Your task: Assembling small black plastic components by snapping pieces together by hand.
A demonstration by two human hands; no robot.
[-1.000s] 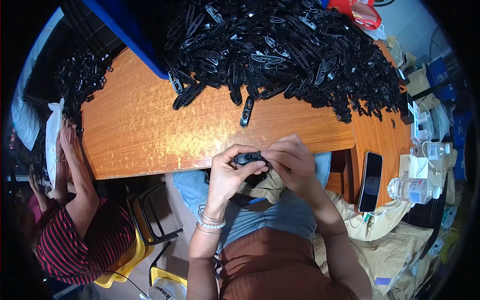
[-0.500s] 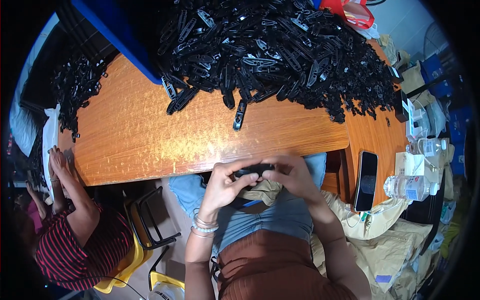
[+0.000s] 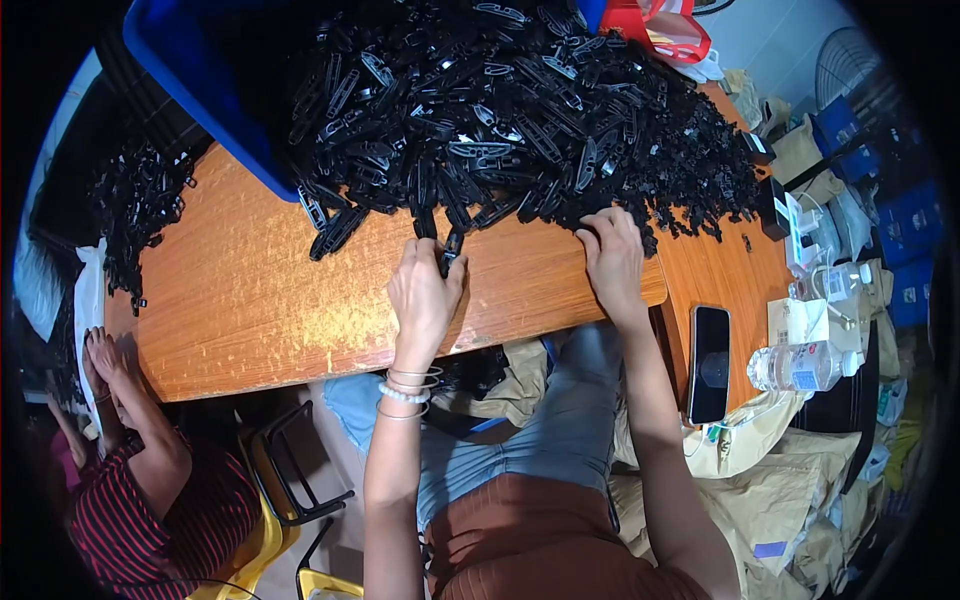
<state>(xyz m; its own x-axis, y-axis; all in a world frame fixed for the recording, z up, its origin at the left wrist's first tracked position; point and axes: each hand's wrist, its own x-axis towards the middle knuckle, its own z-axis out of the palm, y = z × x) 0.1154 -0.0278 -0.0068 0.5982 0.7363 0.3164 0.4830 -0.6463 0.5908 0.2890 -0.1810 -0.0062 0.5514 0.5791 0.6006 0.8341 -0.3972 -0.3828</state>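
From where I stand, the left hand (image 3: 422, 298) reaches over the front of the wooden table (image 3: 240, 310), its thumb and fingers closed from opposite sides on a long black piece (image 3: 451, 251). This piece lies on the wood at the near edge of the large heap of long parts (image 3: 450, 135); its position probably leaves both sides accessible for a pinch. The right hand (image 3: 615, 265) is half curled, fingertips down by the small black parts (image 3: 690, 195). Whether it holds one, I cannot tell. Each hand therefore serves the supply on its own side, presumably to avoid crossing arms. The blue bin (image 3: 215, 120) stands left of the large heap. The phone (image 3: 710, 365) rests on the right, apparently clear of the working area.
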